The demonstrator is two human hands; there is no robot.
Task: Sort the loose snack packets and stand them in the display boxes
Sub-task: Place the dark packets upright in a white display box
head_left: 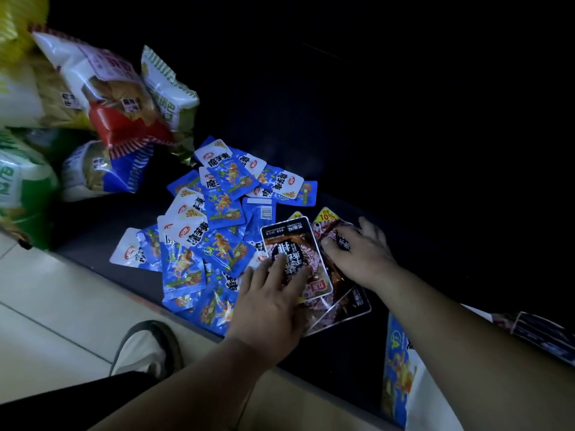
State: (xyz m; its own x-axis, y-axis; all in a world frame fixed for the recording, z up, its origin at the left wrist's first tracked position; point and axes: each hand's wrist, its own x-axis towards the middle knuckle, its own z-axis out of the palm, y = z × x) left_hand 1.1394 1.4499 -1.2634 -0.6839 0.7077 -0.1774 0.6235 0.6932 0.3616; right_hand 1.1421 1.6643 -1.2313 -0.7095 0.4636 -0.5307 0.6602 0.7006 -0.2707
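Observation:
A heap of loose blue snack packets point(217, 219) lies on the dark shelf point(342, 353). To its right sits a small stack of black snack packets point(289, 241). My left hand point(270, 303) lies on the top black packet with its fingers spread and fairly straight; the thumb is hidden. My right hand point(364, 253) reaches over a second black packet with a yellow 10% tag point(326, 217), its fingers curled onto it. A blue display box point(398, 368) stands at the lower right, a dark display box point(544, 334) beside it.
Large crisp bags point(109, 98) lean in a pile at the upper left, close to the blue heap. The back of the shelf is too dark to see. Pale floor tiles point(46, 290) and a shoe point(146, 346) show below the shelf edge.

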